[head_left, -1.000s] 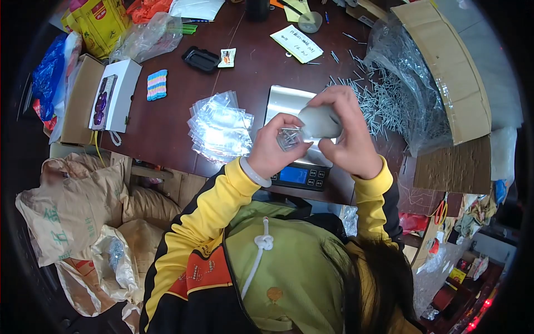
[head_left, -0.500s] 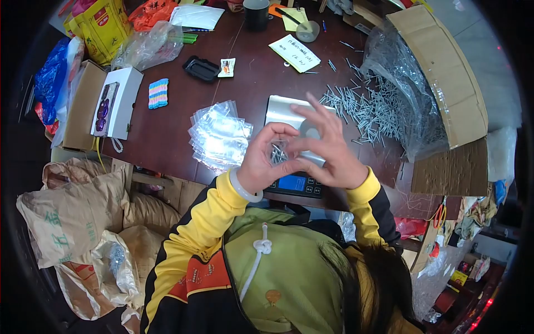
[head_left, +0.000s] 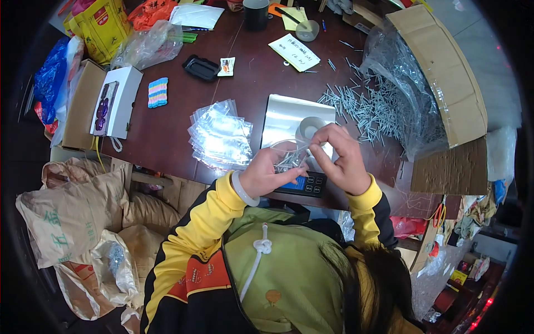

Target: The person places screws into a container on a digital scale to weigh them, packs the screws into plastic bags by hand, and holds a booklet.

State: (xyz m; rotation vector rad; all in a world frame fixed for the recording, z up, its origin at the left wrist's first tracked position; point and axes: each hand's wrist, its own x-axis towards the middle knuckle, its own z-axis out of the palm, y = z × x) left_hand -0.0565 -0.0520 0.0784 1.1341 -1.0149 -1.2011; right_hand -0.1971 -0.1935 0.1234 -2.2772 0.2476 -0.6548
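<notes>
Head view: left hand (head_left: pixel 260 171) was partly closed, fingers and thumb curled round a clear bag (head_left: pixel 285 160) with metal fasteners inside; nails or screws, too small to tell. Right hand (head_left: pixel 342 161) had thumb and index nearly together, pinching the bag's upper edge, other fingers bent.

Surface: dark table (head_left: pixel 245 72). Scale (head_left: pixel 278 119) sat below the hands, round cup (head_left: pixel 311 129) on its plate. From the scale: stack of flat clear bags (head_left: pixel 219 136) at 9 o'clock, loose fastener pile (head_left: pixel 361 108) at 2, written note (head_left: pixel 295 52) at 12, dark mug (head_left: pixel 256 15) at 11, black tray (head_left: pixel 201 68) at 10. Cardboard box (head_left: pixel 453 78) lay at 2, beyond the pile. Off the table, paper sacks (head_left: pixel 72 214) at 8.

Held bag was at 2 o'clock from the left palm, 8 o'clock from the right fingertips, above the scale's 6 o'clock side.
</notes>
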